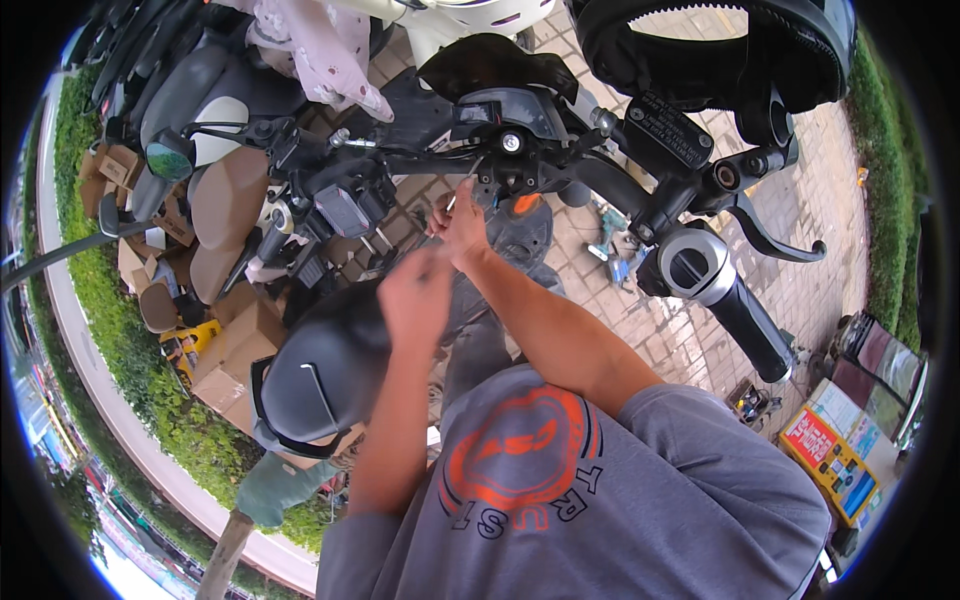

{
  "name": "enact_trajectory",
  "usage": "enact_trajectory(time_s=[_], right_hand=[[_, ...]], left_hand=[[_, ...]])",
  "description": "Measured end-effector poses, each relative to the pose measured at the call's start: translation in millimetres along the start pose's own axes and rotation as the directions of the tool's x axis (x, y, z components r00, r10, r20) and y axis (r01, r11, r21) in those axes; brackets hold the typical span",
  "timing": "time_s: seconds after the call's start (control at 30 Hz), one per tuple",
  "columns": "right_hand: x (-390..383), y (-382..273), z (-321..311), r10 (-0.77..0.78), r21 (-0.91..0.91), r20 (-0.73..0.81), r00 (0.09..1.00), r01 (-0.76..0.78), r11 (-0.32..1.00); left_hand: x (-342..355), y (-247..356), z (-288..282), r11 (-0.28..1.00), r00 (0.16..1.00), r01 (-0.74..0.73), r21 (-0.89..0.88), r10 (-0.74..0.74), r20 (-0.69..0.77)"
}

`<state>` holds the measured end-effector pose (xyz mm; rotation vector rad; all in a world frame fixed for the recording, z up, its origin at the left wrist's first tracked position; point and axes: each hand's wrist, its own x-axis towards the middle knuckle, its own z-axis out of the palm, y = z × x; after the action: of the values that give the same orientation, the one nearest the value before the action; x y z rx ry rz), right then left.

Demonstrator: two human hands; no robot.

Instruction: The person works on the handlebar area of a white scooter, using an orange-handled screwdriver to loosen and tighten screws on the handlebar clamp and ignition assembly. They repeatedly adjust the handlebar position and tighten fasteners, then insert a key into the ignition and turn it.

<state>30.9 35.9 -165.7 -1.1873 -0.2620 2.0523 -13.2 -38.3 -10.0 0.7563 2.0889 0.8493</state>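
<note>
My right hand (pixel 462 232) is raised just below the handlebar clamp (pixel 508 182) of a scooter, near its ignition lock (pixel 512 142). Its fingers are closed around a thin, pale metal rod, whose exact kind I cannot make out. Smeared by motion, my left hand (pixel 415 295) is close beside the right wrist, above the front of the black seat (pixel 325 360); its fingers cannot be read. An L-shaped hex key (pixel 322 395) lies on that seat. Below the clamp, the floorboard (pixel 520 235) is partly hidden by my right arm.
The right grip (pixel 750 330) and brake lever (pixel 775 235) stick out at the right. A cordless drill (pixel 605 235) lies on the paving. Left are cardboard boxes (pixel 240 345), another scooter's brown seat (pixel 222 220) and a hedge (pixel 130 330). A yellow-and-red box (pixel 828 465) stands lower right.
</note>
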Motion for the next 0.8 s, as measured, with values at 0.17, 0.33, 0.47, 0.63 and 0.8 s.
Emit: enact_trajectory(time_s=[0.17,0.33,0.47,0.63,0.8], right_hand=[[-32.2,-27.9,-5.1,0.137,-0.334,-0.058,0.989,-0.148,0.931],[-61.6,-135.8,-24.0,0.019,-0.857,0.034,0.999,0.02,0.516],[-65.0,-162.6,-40.4,-0.186,-0.917,0.286,0.94,0.325,0.233],[-85.6,-146.0,-44.0,-0.167,-0.914,0.309,0.936,0.341,0.219],[-100.8,-113.5,-51.3,-0.087,-0.712,0.202,0.975,0.208,0.67]], left_hand=[[13.5,-51.4,-55.5,0.842,0.787,-0.487,0.23,0.538,-0.301],[11.7,-76.5,-36.1,0.909,0.865,-0.416,0.031,0.406,-0.294],[4.5,-52.6,22.9,0.968,1.0,-0.013,-0.252,0.013,0.0],[62.5,9.9,65.6,0.783,0.968,0.243,-0.572,-0.158,0.195],[72.1,35.4,78.1,0.912,0.975,-0.039,-0.408,0.123,0.184]])
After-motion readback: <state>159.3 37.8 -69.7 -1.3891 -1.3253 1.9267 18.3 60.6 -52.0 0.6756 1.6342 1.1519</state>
